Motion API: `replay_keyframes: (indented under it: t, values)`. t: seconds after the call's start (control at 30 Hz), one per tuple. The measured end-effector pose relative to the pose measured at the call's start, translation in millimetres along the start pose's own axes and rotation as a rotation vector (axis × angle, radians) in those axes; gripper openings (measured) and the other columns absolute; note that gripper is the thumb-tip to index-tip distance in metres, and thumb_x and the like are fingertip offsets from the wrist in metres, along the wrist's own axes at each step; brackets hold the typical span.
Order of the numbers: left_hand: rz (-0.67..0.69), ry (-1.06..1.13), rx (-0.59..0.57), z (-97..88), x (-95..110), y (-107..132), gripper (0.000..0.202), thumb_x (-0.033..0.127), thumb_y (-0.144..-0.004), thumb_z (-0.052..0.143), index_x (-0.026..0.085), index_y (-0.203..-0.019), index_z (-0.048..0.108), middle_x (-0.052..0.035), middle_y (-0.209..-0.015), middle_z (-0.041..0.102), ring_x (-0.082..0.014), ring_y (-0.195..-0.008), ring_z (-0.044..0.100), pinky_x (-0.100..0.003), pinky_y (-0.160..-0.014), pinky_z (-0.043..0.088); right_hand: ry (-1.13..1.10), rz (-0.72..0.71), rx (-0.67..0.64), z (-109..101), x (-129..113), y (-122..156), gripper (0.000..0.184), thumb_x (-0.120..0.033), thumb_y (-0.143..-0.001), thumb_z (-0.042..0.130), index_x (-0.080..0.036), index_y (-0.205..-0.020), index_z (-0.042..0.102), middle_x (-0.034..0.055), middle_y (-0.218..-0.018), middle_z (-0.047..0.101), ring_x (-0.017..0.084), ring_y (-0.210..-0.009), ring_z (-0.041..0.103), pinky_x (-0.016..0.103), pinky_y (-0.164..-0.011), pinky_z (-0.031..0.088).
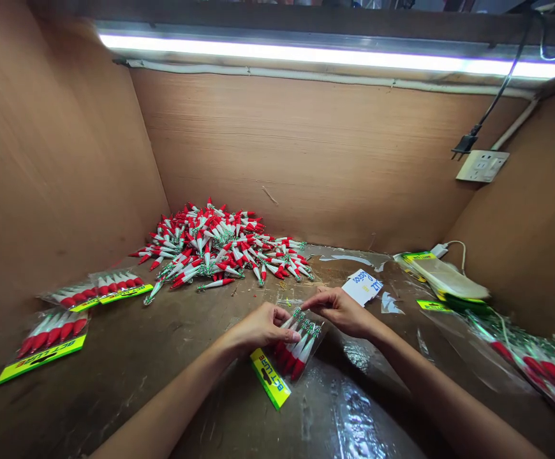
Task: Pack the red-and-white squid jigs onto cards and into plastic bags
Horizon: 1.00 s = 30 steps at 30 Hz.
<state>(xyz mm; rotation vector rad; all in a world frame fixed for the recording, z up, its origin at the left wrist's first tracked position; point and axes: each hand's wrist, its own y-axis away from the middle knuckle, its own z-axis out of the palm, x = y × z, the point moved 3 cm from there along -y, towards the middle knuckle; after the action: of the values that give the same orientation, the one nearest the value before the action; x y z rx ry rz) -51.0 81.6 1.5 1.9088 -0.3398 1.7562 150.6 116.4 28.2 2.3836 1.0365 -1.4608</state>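
Observation:
A clear plastic bag of red-and-white fishing lures (301, 357) lies in front of me, its yellow "BCT LURE" header (270, 378) toward me. My left hand (264, 326) grips the bag's left side, thumb across the lures. At the far end, where the green-and-silver hook crowns lie, the bent fingers of my right hand (342, 310) pinch the bag's edge; the thumb is mostly hidden. Beyond my hands rises a big pile of loose lures (224, 242). One single lure (215, 284) lies at the pile's front edge.
Filled lure bags (52, 335) lie at the left. A white card (361, 287) sits beyond my right hand. At right are a stack of bags (443, 274) and more bagged lures (540, 370). Wooden walls enclose the table; a black plug (464, 145) hangs by a socket (483, 166).

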Motion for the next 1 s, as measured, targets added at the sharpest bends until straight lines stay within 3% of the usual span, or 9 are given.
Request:
replay_keyframes:
  t: [0.13, 0.37, 0.63, 0.73, 0.87, 0.93, 1.0]
  values:
    - [0.004, -0.008, 0.005, 1.4, -2, -2, 0.032, 0.037, -0.059, 0.088, 0.011, -0.067, 0.07, 0.003, -0.059, 0.06, -0.0096, -0.053, 0.047, -0.021, -0.053, 0.029, -0.01, -0.015, 0.022, 0, -7, 0, 0.024, -0.036, -0.092, 0.062, -0.022, -0.101, 0.079, 0.0048, -0.085, 0.071, 0.018, -0.077, 0.062, 0.027, -0.068, 0.046]
    - [-0.004, 0.047, 0.027, 3.1, -5, 0, 0.041, 0.043, -0.061, 0.088, 0.012, -0.084, 0.075, -0.0008, -0.071, 0.068, -0.0123, -0.058, 0.054, -0.023, -0.057, 0.034, 0.102, -0.124, 0.087, -5, -12, 1, 0.022, -0.033, -0.094, 0.061, -0.026, -0.105, 0.078, 0.0036, -0.082, 0.061, 0.017, -0.081, 0.056, 0.028, -0.071, 0.043]
    - [0.071, 0.096, 0.038, 4.2, -5, -3, 0.039, 0.042, -0.062, 0.089, 0.011, -0.082, 0.075, -0.0019, -0.072, 0.069, -0.0129, -0.064, 0.056, -0.023, -0.063, 0.037, 0.147, -0.177, 0.053, -6, -10, 1, 0.024, -0.029, -0.096, 0.056, -0.029, -0.098, 0.08, 0.0026, -0.079, 0.055, 0.016, -0.076, 0.053, 0.028, -0.069, 0.042]
    - [0.124, 0.112, 0.085, 4.5, -2, -4, 0.043, 0.044, -0.065, 0.088, 0.011, -0.09, 0.075, -0.0049, -0.08, 0.071, -0.0152, -0.069, 0.059, -0.024, -0.067, 0.041, 0.048, -0.12, 0.137, -12, -15, -1, 0.025, -0.035, -0.093, 0.06, -0.027, -0.111, 0.076, 0.0034, -0.086, 0.061, 0.017, -0.082, 0.056, 0.029, -0.074, 0.045]
    - [0.212, 0.129, 0.201, 3.2, 1, -5, 0.047, 0.047, -0.069, 0.085, 0.012, -0.096, 0.072, -0.007, -0.09, 0.072, -0.0166, -0.075, 0.062, -0.024, -0.07, 0.043, -0.313, 0.117, 0.325, -18, -8, -4, 0.057, -0.051, -0.087, 0.065, -0.025, -0.137, 0.056, 0.0062, -0.103, 0.067, 0.017, -0.082, 0.06, 0.031, -0.075, 0.049]
    - [0.24, 0.127, 0.251, 2.8, 2, -6, 0.048, 0.049, -0.068, 0.085, 0.012, -0.095, 0.071, -0.0071, -0.09, 0.072, -0.0173, -0.075, 0.062, -0.025, -0.07, 0.044, -0.438, 0.212, 0.285, -13, -3, -5, 0.057, -0.056, -0.083, 0.067, -0.021, -0.128, 0.063, 0.007, -0.1, 0.068, 0.015, -0.074, 0.06, 0.029, -0.07, 0.049]
    - [0.261, 0.12, 0.277, 3.5, 4, -7, 0.052, 0.051, -0.066, 0.086, 0.012, -0.097, 0.071, -0.008, -0.091, 0.072, -0.0194, -0.078, 0.063, -0.026, -0.071, 0.045, -0.435, 0.214, 0.221, -8, -4, -5, 0.048, -0.057, -0.079, 0.071, -0.015, -0.103, 0.074, 0.0052, -0.085, 0.068, 0.014, -0.068, 0.056, 0.028, -0.066, 0.046]
